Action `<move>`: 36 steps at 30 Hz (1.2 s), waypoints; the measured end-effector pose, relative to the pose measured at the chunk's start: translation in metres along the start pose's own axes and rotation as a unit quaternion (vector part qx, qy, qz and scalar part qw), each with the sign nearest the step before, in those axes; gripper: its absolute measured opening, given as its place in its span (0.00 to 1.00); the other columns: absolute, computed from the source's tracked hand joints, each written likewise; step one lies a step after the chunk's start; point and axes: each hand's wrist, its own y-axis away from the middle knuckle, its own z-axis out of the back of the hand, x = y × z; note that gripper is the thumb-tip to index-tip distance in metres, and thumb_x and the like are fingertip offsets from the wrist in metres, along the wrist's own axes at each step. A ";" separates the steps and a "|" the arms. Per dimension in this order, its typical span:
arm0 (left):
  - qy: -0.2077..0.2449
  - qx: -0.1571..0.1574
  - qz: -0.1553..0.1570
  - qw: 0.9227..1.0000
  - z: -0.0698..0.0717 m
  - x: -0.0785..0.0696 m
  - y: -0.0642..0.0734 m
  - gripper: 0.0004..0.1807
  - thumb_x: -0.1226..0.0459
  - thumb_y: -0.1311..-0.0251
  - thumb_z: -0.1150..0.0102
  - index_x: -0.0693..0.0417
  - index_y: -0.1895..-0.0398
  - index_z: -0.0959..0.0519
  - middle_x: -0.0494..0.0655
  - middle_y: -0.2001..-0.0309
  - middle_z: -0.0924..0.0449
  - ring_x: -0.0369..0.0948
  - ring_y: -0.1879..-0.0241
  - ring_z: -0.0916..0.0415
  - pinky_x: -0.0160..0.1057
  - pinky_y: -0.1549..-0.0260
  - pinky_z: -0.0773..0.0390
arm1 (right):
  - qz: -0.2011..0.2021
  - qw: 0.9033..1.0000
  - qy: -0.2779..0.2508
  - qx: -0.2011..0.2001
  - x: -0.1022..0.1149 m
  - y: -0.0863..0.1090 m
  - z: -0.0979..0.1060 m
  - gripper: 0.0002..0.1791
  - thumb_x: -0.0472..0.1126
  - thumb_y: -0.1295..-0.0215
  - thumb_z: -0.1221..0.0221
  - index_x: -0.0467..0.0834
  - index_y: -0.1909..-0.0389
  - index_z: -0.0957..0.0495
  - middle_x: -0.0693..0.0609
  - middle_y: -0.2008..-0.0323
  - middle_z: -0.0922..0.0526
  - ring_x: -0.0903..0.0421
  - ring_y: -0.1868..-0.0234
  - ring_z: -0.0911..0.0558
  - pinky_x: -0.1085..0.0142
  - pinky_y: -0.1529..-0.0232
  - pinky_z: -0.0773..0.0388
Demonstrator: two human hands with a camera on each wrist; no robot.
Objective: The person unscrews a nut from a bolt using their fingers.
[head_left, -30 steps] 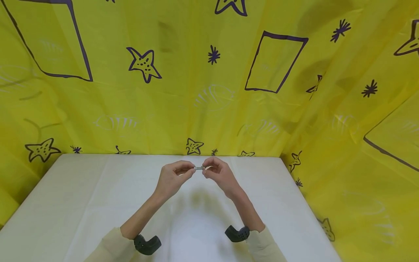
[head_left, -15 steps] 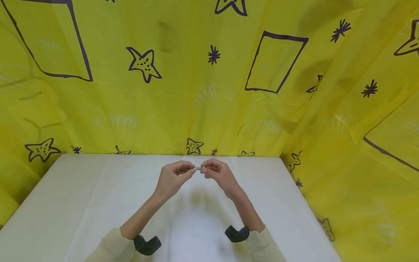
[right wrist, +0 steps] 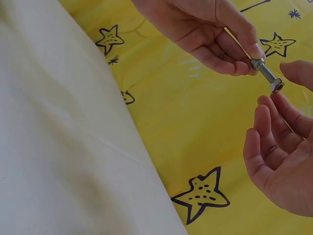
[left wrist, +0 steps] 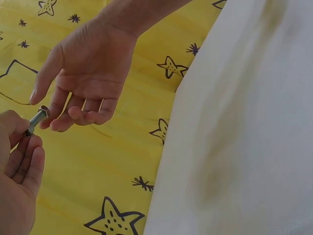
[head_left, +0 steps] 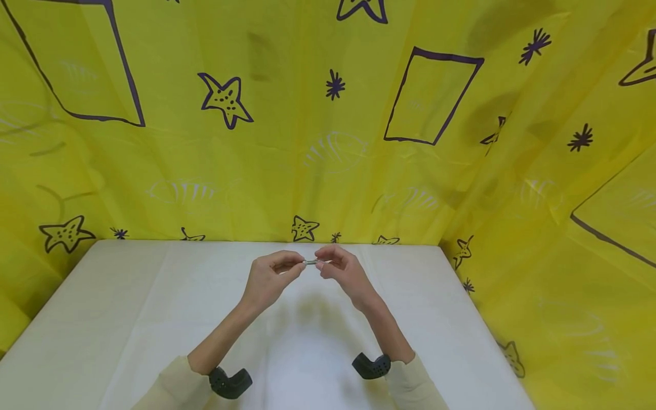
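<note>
A small metal bolt is held level between the two hands, above the far part of the table. My left hand pinches one end of it between thumb and fingers. Threads show along the shank of the bolt in the right wrist view, with a hexagonal piece at its right end and another wider piece by the left fingertips. My right hand is at that right end. Its index fingertip is at the hexagonal piece, touching or nearly so, while the thumb stands apart and the other fingers are loosely bent.
A white-covered table lies under both arms. Yellow curtains with dark starfish drawings hang behind its far edge and along the right side. Dark curved devices sit at both wrists, by the light sleeves.
My right fingers have shifted slightly at the bolt's right end, first leftward along it. The left hand and bolt have stayed nearly still.
</note>
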 end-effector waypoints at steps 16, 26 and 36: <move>-0.006 -0.001 0.015 1.000 -0.002 -0.004 0.000 0.05 0.75 0.41 0.34 0.65 0.61 0.15 0.53 0.64 0.14 0.48 0.62 0.16 0.45 0.56 0.15 | 0.030 0.999 -0.014 0.007 -0.001 0.001 0.001 0.12 0.28 0.35 0.38 0.30 0.52 0.25 0.47 0.58 0.23 0.33 0.59 0.23 0.67 0.56 0.20; -0.001 0.003 0.007 1.000 -0.002 -0.003 -0.001 0.06 0.72 0.40 0.33 0.63 0.61 0.14 0.51 0.64 0.14 0.46 0.62 0.16 0.44 0.56 0.15 | 0.009 1.000 -0.001 0.000 0.000 0.002 0.001 0.12 0.34 0.30 0.42 0.31 0.51 0.22 0.47 0.62 0.17 0.50 0.60 0.20 0.65 0.55 0.20; -0.002 0.001 0.014 1.000 -0.002 -0.004 -0.001 0.05 0.74 0.40 0.33 0.64 0.61 0.15 0.52 0.65 0.14 0.46 0.63 0.16 0.45 0.57 0.15 | 0.040 0.999 0.001 0.006 0.000 0.002 0.002 0.11 0.29 0.35 0.38 0.32 0.53 0.23 0.45 0.56 0.22 0.52 0.63 0.21 0.67 0.58 0.20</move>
